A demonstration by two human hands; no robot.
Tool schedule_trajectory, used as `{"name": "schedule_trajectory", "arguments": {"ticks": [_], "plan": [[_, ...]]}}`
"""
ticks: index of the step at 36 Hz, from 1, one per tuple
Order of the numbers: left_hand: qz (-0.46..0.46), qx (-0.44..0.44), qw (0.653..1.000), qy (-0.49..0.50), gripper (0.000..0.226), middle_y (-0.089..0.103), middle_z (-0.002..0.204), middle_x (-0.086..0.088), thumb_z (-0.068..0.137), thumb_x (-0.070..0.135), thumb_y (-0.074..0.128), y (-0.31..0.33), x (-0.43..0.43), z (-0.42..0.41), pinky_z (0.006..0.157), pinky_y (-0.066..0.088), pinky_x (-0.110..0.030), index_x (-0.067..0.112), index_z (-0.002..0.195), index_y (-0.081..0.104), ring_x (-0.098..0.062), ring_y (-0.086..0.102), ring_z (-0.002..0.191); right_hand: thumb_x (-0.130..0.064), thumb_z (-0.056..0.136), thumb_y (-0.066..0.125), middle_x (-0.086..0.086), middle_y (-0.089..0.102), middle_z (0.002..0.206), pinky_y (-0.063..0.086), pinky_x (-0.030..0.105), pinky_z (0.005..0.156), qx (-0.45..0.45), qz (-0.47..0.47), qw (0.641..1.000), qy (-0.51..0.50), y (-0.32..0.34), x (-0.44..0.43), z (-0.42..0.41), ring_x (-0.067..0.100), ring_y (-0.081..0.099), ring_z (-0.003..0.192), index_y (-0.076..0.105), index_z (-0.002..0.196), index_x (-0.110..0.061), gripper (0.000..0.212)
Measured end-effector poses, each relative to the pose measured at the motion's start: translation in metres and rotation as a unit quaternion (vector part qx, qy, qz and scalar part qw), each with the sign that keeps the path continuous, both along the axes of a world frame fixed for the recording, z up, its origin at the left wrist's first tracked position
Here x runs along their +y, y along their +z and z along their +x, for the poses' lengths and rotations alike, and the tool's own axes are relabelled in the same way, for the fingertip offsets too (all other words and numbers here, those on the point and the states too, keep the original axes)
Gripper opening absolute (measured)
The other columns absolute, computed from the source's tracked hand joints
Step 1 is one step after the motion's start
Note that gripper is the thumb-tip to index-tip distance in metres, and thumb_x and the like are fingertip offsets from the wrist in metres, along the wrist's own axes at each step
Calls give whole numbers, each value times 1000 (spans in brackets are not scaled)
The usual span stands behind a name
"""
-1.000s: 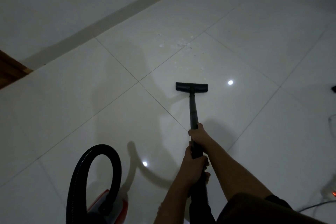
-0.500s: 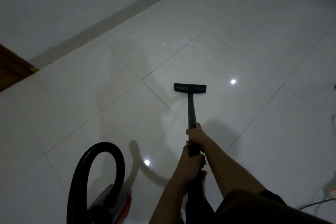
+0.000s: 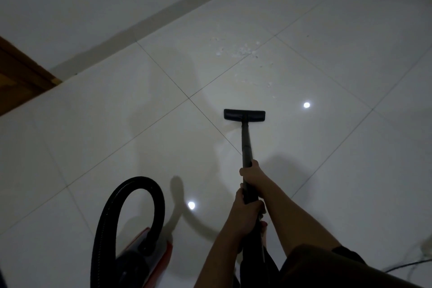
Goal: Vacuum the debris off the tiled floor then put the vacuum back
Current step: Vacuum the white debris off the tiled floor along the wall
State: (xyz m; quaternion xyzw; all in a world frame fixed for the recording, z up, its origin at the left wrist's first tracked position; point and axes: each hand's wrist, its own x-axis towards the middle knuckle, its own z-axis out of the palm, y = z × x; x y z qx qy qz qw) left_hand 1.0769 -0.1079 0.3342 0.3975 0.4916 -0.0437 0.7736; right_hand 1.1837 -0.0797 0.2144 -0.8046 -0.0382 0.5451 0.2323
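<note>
On the pale tiled floor [image 3: 93, 136] I see the red vacuum [image 3: 149, 257] at lower left, with its black hose [image 3: 131, 185] looping up. The wand [image 3: 246, 145] runs forward and its nozzle [image 3: 244, 115] sits flat on a tile. My right hand [image 3: 251, 174] grips the wand in front, and my left hand [image 3: 245, 215] grips it just behind. White debris [image 3: 243, 50] lies beyond the nozzle, apart from it.

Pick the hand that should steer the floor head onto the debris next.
Right. The right hand grips the wand further forward, nearer the floor head, so it likely steers best toward the debris ahead. The left hand grips behind it.
</note>
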Motion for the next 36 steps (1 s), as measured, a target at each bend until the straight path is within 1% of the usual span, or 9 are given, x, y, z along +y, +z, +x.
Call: {"name": "schedule_trajectory", "arguments": {"ticks": [10,13,15,18,22,27,31,34,36], "plan": [[-6,-12,1000,-19,29,50,76,-8,91,1,43,4,-4,20,38,42,-12,30,93,40,-11,47,50,-9,91,47,19,49,111,51,48,93,13,15,999,-36,-3,-12,23,29,54,92,18,146,-14,62],[-5,-14,1000,-27,30,48,73,-8,91,0,42,4,-6,29,38,41,-12,24,107,37,-10,46,47,-9,92,46,20,48,112,52,39,79,12,14,999,-37,-2,-16,34,23,53,80,19,147,-13,61],[-5,-15,999,-28,29,48,74,-8,90,-1,42,4,-6,36,39,41,-12,26,102,39,-12,46,50,-9,93,45,19,47,111,52,36,71,14,15,999,-40,-2,-18,42,21,52,76,17,148,-14,62],[-11,-13,1000,-25,31,48,76,-9,89,-1,43,2,-7,47,41,43,-15,29,95,41,-13,47,53,-9,93,45,18,47,110,52,37,77,9,13,999,-39,-2,-20,53,22,52,77,16,148,-14,63],[-13,-17,999,-27,31,48,76,-8,89,-1,43,-1,-6,62,42,42,-16,29,92,42,-13,46,55,-8,93,45,17,46,110,45,28,57,8,14,999,-38,-1,-19,69,19,49,71,17,148,-14,62],[-9,-31,999,-29,34,47,77,-8,89,-2,42,-5,-1,83,42,42,-15,33,87,41,-12,45,55,-9,94,45,19,47,113,50,32,64,3,16,999,-39,-5,-14,92,19,51,72,16,149,-15,63],[-18,-34,999,-20,33,47,77,-9,89,-2,42,-9,4,104,42,42,-15,31,90,43,-11,45,52,-10,94,45,21,48,121,53,39,81,0,18,999,-32,-6,-7,113,25,53,83,14,149,-16,64],[-25,-23,999,-14,36,49,78,-9,89,0,45,-13,7,120,43,44,-16,25,115,40,-9,48,48,-9,93,45,20,48,118,50,36,76,0,27,999,-32,-7,-1,128,22,53,78,14,149,-15,64],[-24,-18,1000,-8,41,50,78,-9,90,1,46,-16,11,129,44,45,-17,24,122,37,-8,49,45,-9,93,44,21,48,120,51,38,81,-2,29,999,-23,-8,3,138,22,53,80,13,149,-15,65]]}}
